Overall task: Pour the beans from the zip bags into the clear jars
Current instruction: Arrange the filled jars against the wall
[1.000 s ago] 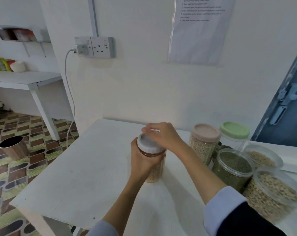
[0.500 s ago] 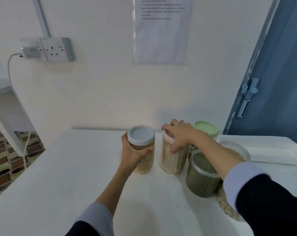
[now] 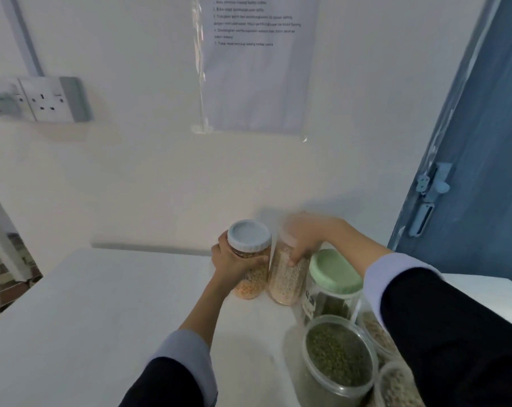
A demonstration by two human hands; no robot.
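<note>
A clear jar with a white lid [image 3: 249,237], holding yellowish beans, stands near the back of the white table [image 3: 87,318]. My left hand [image 3: 234,264] grips its side. Touching it on the right is a jar of pale grains with a pink lid [image 3: 287,279]; my right hand [image 3: 304,239] grips that jar around its top and is blurred. No zip bag is in view.
A green-lidded jar [image 3: 332,270] stands to the right. Nearer me are an uncovered jar of green beans [image 3: 335,356] and two more open jars [image 3: 378,336] partly hidden by my right sleeve. A wall runs behind the table; a blue door [image 3: 483,171] is at right.
My right hand left the white lid and took hold of the pink-lidded jar. My left hand carried the white-lidded jar toward the back until it touched that jar. The view swung right.
</note>
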